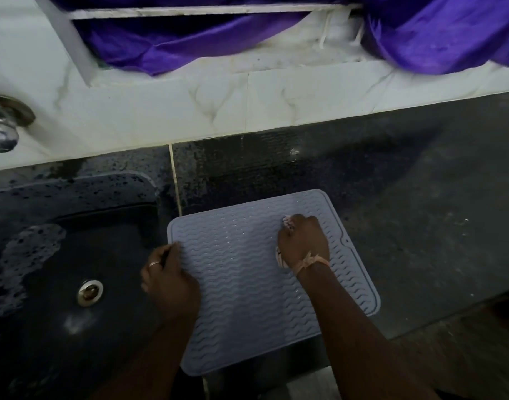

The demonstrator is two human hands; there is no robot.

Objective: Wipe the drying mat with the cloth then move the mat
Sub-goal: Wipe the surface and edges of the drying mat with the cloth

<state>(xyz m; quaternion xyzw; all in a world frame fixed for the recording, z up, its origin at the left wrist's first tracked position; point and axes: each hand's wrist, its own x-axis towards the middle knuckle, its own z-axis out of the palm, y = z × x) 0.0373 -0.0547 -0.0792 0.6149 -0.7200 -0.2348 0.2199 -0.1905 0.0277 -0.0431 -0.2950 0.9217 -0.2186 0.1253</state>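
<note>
Plainly, I have the drying mat [247,284] lying flat on the dark worktop [420,212], just right of the sink [74,255], its near edge hanging slightly past the worktop's front. My left hand [168,281] rests at the mat's left edge, fingers [172,249] curled down onto the rim; I judge it is there to pin the mat so it does not slide while the other hand rubs. Whether those fingers pinch the edge or only press on it I cannot tell from this view.

My right hand [304,241] sits on the mat's upper right part, fingers closed round a bunched cloth [288,222], of which only pale pink scraps show at the knuckles and beside the wrist. Balling it up that way puts the pressure under the palm, which suits scrubbing between ridges.

The mat itself is pale grey-blue, rectangular with rounded corners and a raised border, and covered in wavy ribs. Small bright specks along the ribs look like water droplets, so I judge the wiping is not finished and the move is yet to come.
</note>
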